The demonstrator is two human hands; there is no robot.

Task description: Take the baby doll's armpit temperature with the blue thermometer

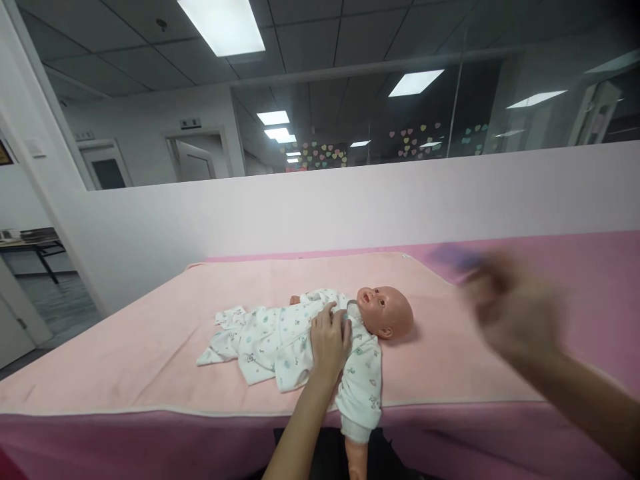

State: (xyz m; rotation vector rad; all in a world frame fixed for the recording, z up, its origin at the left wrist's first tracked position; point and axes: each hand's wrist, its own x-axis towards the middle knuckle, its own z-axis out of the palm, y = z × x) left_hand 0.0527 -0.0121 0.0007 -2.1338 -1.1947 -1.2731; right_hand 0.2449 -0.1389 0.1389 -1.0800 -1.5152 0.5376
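A baby doll point(273, 337) in a white printed outfit lies on its back across a peach towel point(150, 327). Its bare head point(397, 312) points right, and one arm in a sleeve point(361, 387) hangs over the near edge. My left hand point(329, 339) rests flat on the doll's chest with its fingers stretched out. To the right of the doll, my right hand point(523, 310) is raised and smeared by motion. A small bluish-purple thing point(454, 257) sticks out from its fingers; blur hides what kind it is.
Under the towel is a pink cover point(590, 287), which also hangs down the front. A low white wall point(350, 207) with glass above stands behind. At the left, a doorway shows a dark table point(37, 245).
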